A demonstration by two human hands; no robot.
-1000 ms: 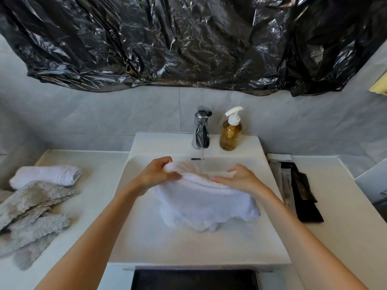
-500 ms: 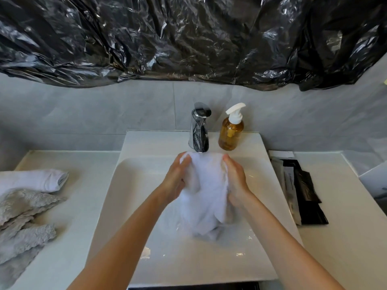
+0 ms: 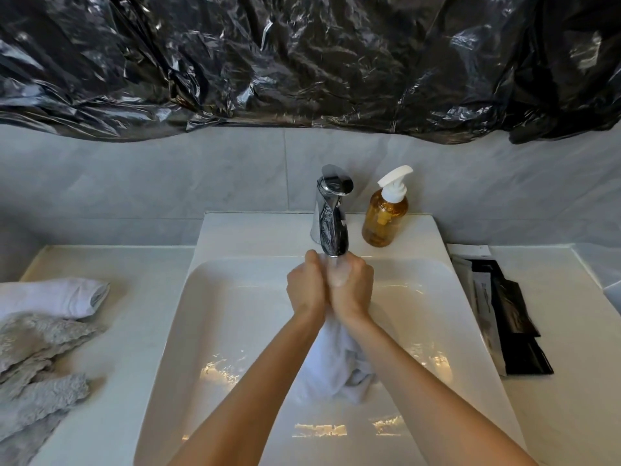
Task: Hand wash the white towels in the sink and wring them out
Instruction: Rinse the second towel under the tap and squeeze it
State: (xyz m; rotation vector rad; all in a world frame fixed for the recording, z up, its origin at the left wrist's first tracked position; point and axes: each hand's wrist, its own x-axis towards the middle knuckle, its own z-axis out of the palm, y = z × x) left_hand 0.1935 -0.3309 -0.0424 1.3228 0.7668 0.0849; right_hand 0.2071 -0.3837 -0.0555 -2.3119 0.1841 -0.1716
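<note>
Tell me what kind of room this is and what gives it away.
Most likely a bathroom: a white rectangular ceramic sink set into a white counter, a chrome single-lever tap against grey wall tiles, and an amber pump soap bottle beside it.

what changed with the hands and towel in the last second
Both hands, left hand and right hand, came together under the faucet, bunching the spread white towel into a hanging twist gripped in both fists. Soap bottle and folded towels on the left counter stayed put.
</note>
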